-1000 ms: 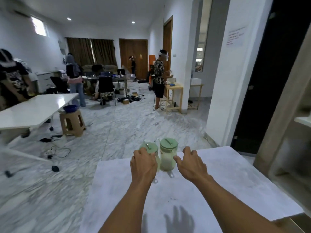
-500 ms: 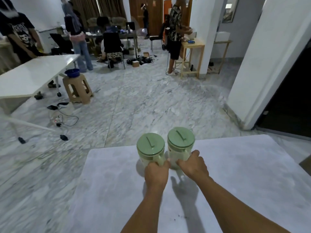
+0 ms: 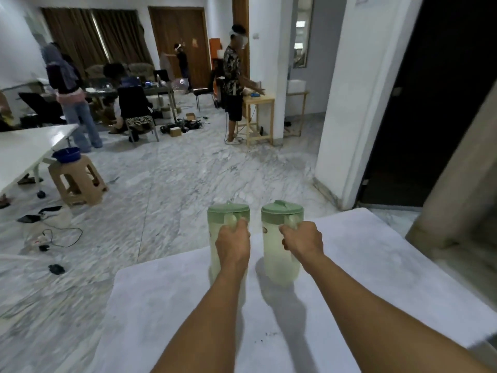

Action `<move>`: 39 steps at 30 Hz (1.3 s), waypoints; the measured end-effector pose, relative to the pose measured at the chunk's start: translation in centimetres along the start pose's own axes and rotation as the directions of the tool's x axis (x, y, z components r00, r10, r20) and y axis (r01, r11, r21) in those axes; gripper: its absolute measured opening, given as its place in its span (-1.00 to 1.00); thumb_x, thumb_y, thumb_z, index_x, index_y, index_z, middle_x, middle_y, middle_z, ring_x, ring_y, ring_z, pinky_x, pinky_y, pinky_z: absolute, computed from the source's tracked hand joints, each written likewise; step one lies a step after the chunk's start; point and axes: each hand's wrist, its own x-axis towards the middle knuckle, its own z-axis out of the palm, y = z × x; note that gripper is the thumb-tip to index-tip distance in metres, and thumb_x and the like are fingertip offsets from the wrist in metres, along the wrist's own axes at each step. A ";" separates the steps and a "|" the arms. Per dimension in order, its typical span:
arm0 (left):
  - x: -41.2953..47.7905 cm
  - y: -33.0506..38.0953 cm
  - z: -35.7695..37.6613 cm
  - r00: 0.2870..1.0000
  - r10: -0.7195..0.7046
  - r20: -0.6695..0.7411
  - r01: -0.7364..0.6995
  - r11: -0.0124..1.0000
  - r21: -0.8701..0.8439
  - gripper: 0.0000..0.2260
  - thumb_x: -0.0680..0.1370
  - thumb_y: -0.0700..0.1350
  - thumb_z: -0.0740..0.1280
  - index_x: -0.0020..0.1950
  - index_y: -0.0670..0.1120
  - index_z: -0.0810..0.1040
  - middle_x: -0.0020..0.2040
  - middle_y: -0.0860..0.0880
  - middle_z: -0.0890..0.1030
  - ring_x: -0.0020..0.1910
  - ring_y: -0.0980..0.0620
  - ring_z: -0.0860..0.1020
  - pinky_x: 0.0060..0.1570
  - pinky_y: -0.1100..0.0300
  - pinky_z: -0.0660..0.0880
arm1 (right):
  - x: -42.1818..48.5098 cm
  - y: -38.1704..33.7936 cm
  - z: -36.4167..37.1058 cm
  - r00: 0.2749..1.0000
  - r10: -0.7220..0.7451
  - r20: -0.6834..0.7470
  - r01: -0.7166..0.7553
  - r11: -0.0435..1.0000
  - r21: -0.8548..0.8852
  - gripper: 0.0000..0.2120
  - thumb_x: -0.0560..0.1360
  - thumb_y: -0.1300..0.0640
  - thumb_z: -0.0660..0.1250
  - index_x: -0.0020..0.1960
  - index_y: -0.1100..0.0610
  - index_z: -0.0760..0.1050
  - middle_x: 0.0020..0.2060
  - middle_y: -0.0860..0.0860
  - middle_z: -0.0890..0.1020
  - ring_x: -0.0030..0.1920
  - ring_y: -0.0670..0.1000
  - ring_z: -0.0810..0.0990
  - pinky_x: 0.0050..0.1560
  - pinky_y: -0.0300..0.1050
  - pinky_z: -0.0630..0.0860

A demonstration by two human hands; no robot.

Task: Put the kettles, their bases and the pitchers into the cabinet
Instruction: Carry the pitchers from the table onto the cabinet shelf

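Note:
Two pale translucent pitchers with green lids are held up above the white table (image 3: pixel 363 265). My left hand (image 3: pixel 233 244) is closed around the handle of the left pitcher (image 3: pixel 227 212). My right hand (image 3: pixel 302 242) is closed around the handle of the right pitcher (image 3: pixel 279 254). Both pitchers are upright, side by side and a little apart. Their shadows fall on the tabletop below. At the right edge stands the wooden cabinet (image 3: pixel 462 200), only partly in view. No kettles or bases are visible.
A dark doorway (image 3: pixel 430 103) and a white wall corner (image 3: pixel 347 117) lie beyond the table on the right. To the left are a white table (image 3: pixel 29 149), a tan stool (image 3: pixel 78 179) with a blue bowl, floor cables, and several people farther back.
Both hands went from reaching over the pitchers to gripping their handles, and both pitchers have risen off the table. The view has tilted back up toward the room.

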 end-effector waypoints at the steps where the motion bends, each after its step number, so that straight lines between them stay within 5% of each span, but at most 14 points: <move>1: -1.4 0.9 0.0 0.999 0.039 0.027 -0.039 0.999 -0.007 -0.70 0.57 0.07 0.23 -0.16 -0.14 0.54 -0.07 -0.17 0.67 -0.05 -0.18 0.61 -0.03 0.03 0.49 | -1.5 -0.3 -1.8 0.999 -0.012 -0.049 0.014 0.999 0.040 -0.67 0.43 -0.10 0.35 -0.02 0.16 0.58 -0.15 0.11 0.72 -0.10 0.15 0.67 -0.12 -0.06 0.58; 6: -11.0 5.0 1.3 0.941 0.258 0.219 -0.241 0.965 -0.101 -0.67 0.57 0.06 0.20 -0.26 -0.10 0.54 -0.17 -0.13 0.66 -0.19 -0.11 0.57 -0.19 0.07 0.43 | -9.2 0.2 -12.3 0.941 -0.030 -0.337 0.108 0.971 0.214 -0.69 0.44 -0.09 0.35 -0.12 0.18 0.56 -0.32 0.11 0.69 -0.20 0.15 0.69 -0.14 -0.01 0.59; 9: -17.7 7.0 3.1 0.883 0.336 0.326 -0.290 0.939 -0.184 -0.68 0.56 0.06 0.20 -0.31 -0.07 0.52 -0.23 -0.11 0.64 -0.23 -0.11 0.56 -0.15 0.05 0.48 | -14.1 1.9 -18.8 0.866 0.025 -0.499 0.134 0.951 0.280 -0.71 0.41 -0.13 0.38 -0.12 0.11 0.58 -0.24 0.12 0.70 -0.17 0.18 0.70 -0.08 0.07 0.65; 16: -35.6 10.9 8.7 0.669 0.437 0.601 -0.271 0.897 -0.350 -0.67 0.57 0.05 0.19 -0.27 -0.10 0.57 -0.33 -0.07 0.60 -0.33 -0.05 0.53 -0.19 0.07 0.47 | -25.8 7.6 -36.0 0.582 0.080 -0.810 0.239 0.934 0.264 -0.56 0.46 -0.21 0.36 -0.03 0.19 0.61 -0.06 0.19 0.71 -0.04 0.24 0.68 0.03 0.16 0.62; 24: -55.6 12.1 17.2 0.409 0.480 0.776 -0.228 0.877 -0.422 -0.56 0.48 0.20 0.17 -0.26 -0.12 0.63 -0.29 -0.08 0.68 -0.20 -0.13 0.65 -0.05 -0.05 0.57 | -36.3 16.5 -53.1 0.295 0.159 -0.942 0.293 0.924 0.247 -0.25 0.35 -0.47 -0.03 -0.09 0.16 0.55 -0.15 0.14 0.60 -0.11 0.15 0.59 0.08 0.23 0.55; 28: -65.6 12.3 22.3 0.298 0.527 0.796 -0.251 0.848 -0.467 -0.54 0.57 0.16 0.14 -0.15 -0.16 0.64 -0.15 -0.15 0.68 -0.06 -0.18 0.63 0.03 -0.12 0.55 | -40.5 21.8 -61.0 0.257 0.195 -0.946 0.299 0.915 0.270 -0.41 0.50 -0.32 0.06 -0.09 0.19 0.54 -0.21 0.11 0.56 -0.19 0.12 0.55 -0.07 0.15 0.51; 32: -73.4 12.0 27.5 0.221 0.544 0.810 -0.285 0.830 -0.480 -0.56 0.64 0.11 0.09 -0.20 -0.18 0.52 -0.12 -0.12 0.62 -0.17 -0.06 0.52 -0.23 0.07 0.38 | -42.7 26.7 -68.9 0.228 0.199 -0.953 0.258 0.931 0.257 -0.57 0.62 -0.11 0.09 -0.17 0.18 0.51 -0.29 0.11 0.56 -0.30 0.07 0.53 -0.13 0.03 0.45; 39: -78.1 12.4 34.5 0.226 0.545 0.807 -0.327 0.823 -0.464 -0.47 0.66 0.13 0.06 0.04 -0.30 0.58 -0.09 -0.17 0.60 -0.15 -0.03 0.50 -0.22 0.12 0.42 | -39.4 31.6 -76.7 0.281 0.192 -0.940 0.250 0.931 0.265 -0.57 0.65 -0.08 0.06 0.09 0.22 0.54 -0.17 0.12 0.58 -0.31 0.02 0.52 -0.27 -0.09 0.41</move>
